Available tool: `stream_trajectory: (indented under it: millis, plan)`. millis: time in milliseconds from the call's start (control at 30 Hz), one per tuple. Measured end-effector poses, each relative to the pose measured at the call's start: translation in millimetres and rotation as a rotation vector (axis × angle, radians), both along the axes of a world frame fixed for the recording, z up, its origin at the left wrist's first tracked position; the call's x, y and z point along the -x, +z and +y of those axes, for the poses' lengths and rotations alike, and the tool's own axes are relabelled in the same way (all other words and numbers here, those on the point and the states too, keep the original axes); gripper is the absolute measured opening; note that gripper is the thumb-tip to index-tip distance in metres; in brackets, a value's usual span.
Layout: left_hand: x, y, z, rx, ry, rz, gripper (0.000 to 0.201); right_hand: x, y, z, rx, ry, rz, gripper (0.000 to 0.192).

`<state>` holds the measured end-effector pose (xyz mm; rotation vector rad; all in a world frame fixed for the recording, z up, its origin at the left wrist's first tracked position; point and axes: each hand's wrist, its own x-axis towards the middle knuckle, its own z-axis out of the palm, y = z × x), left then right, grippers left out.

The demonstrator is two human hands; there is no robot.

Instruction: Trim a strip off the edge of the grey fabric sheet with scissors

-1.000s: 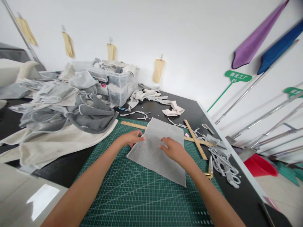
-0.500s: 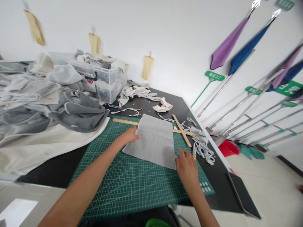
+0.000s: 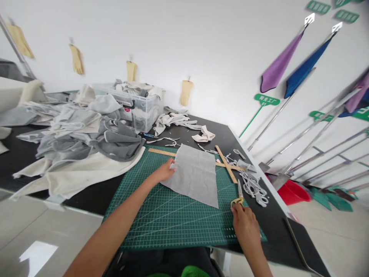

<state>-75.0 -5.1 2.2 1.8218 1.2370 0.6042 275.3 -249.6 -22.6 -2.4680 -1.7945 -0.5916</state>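
A roughly square piece of grey cloth point(image 3: 196, 175) lies on the green cutting mat point(image 3: 161, 223). My left hand point(image 3: 166, 171) pinches its left edge, lifting a small bit of it. To the right of the cloth, my right hand point(image 3: 245, 221) has its fingers on the gold handles of a pair of scissors point(image 3: 238, 199), whose blades point away from me. Under the cloth's far side runs a wooden ruler point(image 3: 161, 152), and another wooden ruler point(image 3: 226, 164) crosses it at the right.
Piled grey and cream cloth point(image 3: 77, 127) covers the table's left side. Behind it stands a clear plastic bin point(image 3: 147, 109) full of cloth. White cord-like strips point(image 3: 253, 188) lie by the right edge. Further back are cloth scraps point(image 3: 175, 120). A red bucket point(image 3: 292, 192) is on the floor.
My right hand has left the cloth's near right corner and moved right onto the scissors. My left hand still holds the left edge. The view has turned somewhat left.
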Motion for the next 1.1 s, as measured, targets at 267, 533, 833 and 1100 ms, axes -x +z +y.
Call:
stream_trajectory:
  millis: [267, 533, 833, 1100]
  plan:
    - [4.3, -15.9, -74.4, 0.205, -0.101, -0.12, 0.044, 49.3, -1.5, -67.9, -0.107, 0.177, 0.309, 0.028]
    - [29.0, -13.0, -133.8, 0.01, -0.239, -0.251, 0.056, 66.7, -7.4, -109.8, -0.106, 0.132, 0.634, 0.025]
    - [49.6, -8.9, -175.0, -0.096, -0.254, -0.196, 0.047, 74.0, 14.7, -116.6, -0.257, -0.111, 1.541, 0.084]
    - [51.6, -20.9, -170.6, -0.255, -0.199, -0.122, 0.048, 100.3, 21.9, -139.8, -0.146, -0.335, 2.056, 0.063]
